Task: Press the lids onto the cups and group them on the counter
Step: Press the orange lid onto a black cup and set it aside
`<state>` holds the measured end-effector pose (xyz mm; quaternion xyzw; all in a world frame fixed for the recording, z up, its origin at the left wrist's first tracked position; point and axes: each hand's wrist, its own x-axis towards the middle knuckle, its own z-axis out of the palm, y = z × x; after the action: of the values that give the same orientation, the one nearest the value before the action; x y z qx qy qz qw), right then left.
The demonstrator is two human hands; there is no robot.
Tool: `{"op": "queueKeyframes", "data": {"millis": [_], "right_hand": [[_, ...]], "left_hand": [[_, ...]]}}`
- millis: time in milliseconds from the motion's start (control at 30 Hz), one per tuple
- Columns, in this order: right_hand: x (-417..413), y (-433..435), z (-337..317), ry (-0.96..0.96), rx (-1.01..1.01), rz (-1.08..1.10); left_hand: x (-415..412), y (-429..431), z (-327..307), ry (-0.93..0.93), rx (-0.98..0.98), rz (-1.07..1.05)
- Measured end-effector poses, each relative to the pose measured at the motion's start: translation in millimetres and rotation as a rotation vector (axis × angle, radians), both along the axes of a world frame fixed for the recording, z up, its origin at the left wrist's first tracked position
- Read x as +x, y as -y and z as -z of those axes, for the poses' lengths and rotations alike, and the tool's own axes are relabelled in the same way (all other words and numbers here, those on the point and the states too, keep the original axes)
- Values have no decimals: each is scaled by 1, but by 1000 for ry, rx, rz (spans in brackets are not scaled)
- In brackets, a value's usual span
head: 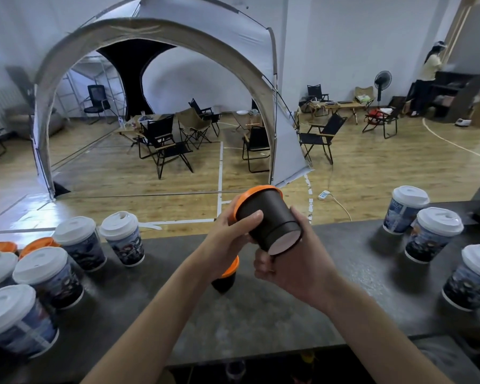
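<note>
- A dark brown paper cup [266, 217] capped with a round orange plastic lid [250, 194] is held tilted in the air above the dark grey speckled counter [233, 314]. Its pale base is turned toward the camera and its lid is pointed away.
- The cup is gripped by the left hand [230, 231] close to the lidded rim, with the thumb laid on the wall and the fingers curled behind the lid's edge.
- The lower wall and base are clasped by the right hand [286, 270], with the fingers wrapped underneath.
- The step in hand is judged to be the seating of this lid, squeezed home between the two hands. Whether the lid is snapped down all the way round cannot be told, since its far side is hidden.
- A second dark cup with an orange lid [224, 282] is seen standing on the counter just below the left wrist, partly covered by it.
- Five white-lidded printed paper cups [47, 275] are clustered on the counter at the left, and two more orange lids [36, 245] are glimpsed behind them.
- Three further white-lidded cups [432, 234] are left well apart from that cluster, at the right end.
- For the next move, an even press around the whole rim is called for. The cup would then be righted and set down upright beside the others, most likely near the orange-lidded ones.
- Care would be needed when it is set down, so that close-standing neighbours are not knocked. The three cups at the right are judged not yet gathered in.
</note>
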<state>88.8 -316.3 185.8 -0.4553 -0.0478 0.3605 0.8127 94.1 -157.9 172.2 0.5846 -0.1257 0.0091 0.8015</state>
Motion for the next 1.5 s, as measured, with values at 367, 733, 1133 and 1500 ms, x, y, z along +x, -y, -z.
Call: {"op": "queueKeyframes", "data": {"millis": [367, 733, 1133, 1500], "right_hand": [[-1, 2, 0, -131, 124, -89], [2, 11, 0, 54, 30, -16], [17, 9, 12, 79, -74, 42], [3, 6, 15, 97, -81, -60]], "left_hand": [[1, -5, -16, -43, 103, 92], [5, -2, -18, -24, 90, 66], [10, -7, 2, -47, 107, -30], [0, 2, 1, -79, 41, -102]]}}
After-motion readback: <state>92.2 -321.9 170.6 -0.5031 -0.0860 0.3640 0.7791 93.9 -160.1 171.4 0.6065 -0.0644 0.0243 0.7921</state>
